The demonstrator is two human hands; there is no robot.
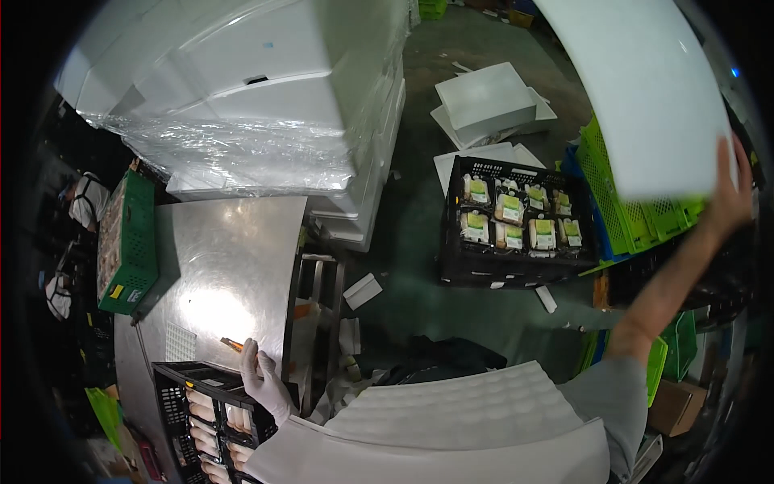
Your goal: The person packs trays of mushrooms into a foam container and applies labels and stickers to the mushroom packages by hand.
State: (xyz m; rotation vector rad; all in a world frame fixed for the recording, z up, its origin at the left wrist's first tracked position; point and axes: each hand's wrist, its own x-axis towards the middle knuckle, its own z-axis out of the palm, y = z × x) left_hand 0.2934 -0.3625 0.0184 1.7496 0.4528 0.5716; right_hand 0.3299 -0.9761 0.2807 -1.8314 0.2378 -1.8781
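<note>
My bare right hand (730, 185), at the upper right, grips the edge of a large white foam board (637, 89) beside stacked green crates (613, 218). My left hand (264, 381), in a white glove, holds an orange-handled tool (235, 344), apparently a cutter, over the steel table (210, 250). Just below it is a black crate (173, 427) of packed trays with pale contents. Near my body, a dimpled white foam piece (451, 395) spans the bottom of the view.
Wrapped white foam boxes (242, 73) stand at upper left. A black crate (516, 270) of labelled packs sits centre right, with loose foam lids (484, 97) behind it. A green crate (133, 242) rests on the table's left; two people's white-capped heads (85, 202) show beyond.
</note>
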